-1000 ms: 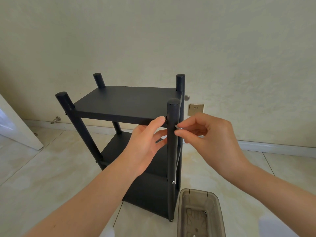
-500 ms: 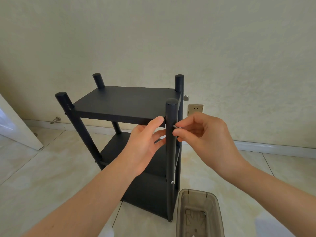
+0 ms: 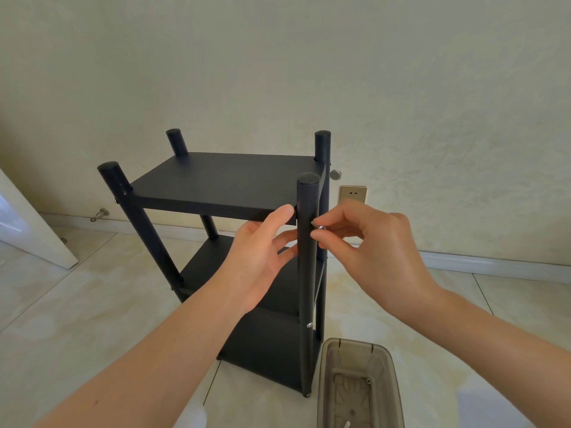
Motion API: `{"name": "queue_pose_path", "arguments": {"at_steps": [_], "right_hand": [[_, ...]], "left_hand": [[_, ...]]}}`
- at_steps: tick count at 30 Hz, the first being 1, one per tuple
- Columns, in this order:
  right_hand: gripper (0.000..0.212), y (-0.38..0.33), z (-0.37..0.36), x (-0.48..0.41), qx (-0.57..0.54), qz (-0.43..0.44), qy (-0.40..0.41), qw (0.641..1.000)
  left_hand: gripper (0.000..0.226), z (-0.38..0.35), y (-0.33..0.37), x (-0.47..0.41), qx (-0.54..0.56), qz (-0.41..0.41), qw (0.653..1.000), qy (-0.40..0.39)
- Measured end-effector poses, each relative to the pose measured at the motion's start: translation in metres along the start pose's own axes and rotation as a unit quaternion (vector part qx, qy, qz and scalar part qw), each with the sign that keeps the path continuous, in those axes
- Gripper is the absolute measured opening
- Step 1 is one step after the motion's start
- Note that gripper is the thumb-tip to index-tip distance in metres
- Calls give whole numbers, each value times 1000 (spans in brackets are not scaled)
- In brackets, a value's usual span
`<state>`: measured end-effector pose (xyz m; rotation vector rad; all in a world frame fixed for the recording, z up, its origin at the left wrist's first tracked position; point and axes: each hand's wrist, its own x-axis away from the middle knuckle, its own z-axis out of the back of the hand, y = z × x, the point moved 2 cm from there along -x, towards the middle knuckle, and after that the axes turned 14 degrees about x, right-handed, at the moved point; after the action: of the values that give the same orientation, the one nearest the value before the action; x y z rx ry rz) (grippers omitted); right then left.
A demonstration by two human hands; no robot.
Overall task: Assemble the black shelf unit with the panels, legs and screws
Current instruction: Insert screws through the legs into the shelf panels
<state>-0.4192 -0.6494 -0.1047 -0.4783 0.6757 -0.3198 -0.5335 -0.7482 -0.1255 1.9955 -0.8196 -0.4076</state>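
The black shelf unit point(image 3: 265, 344) stands upright mid-frame on pale floor tiles point(image 3: 77, 304): three matte panels point(image 3: 213, 267) between four round legs point(image 3: 139, 223) whose capped ends rise above the top one. The left hand point(image 3: 256, 261), fingers loosely spread, sets its thumb on the top panel point(image 3: 228, 180) at its front edge, beside the front right leg point(image 3: 307, 273). The right hand point(image 3: 370, 251) pinches a small silver screw point(image 3: 321, 227) against that leg's side; a brown plastic box point(image 3: 358, 381) sits lower right

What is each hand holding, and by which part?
The right hand pinches a silver screw by its head end, against the front leg. The left hand grips nothing; it steadies the top panel at that corner.
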Motion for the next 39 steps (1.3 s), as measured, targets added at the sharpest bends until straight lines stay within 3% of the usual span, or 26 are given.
{"name": "queue_pose_path", "arguments": {"at_steps": [14,21,25,29,35,39], "right_hand": [[9,0,-4,-2,3,2,30,1000],[15,0,-1,-5,-88,-78,-13,993],[10,3,0,-9,-240,-168,-89,952],[6,3,4,-10,-292,-188,-126,929],[2,5,7,-11,-261,-168,-129,942],[4,7,4,-12,-213,-156,-107,959]], "left_hand": [[9,1,1,-1,23,4,1000,2],[10,1,1,0,25,5,1000,-13],[11,6,0,-3,27,10,999,-20],[13,8,-1,-5,20,11,999,-23],[20,10,-2,-7,26,7,999,-24],[11,8,-2,-7,34,5,999,-16]]}}
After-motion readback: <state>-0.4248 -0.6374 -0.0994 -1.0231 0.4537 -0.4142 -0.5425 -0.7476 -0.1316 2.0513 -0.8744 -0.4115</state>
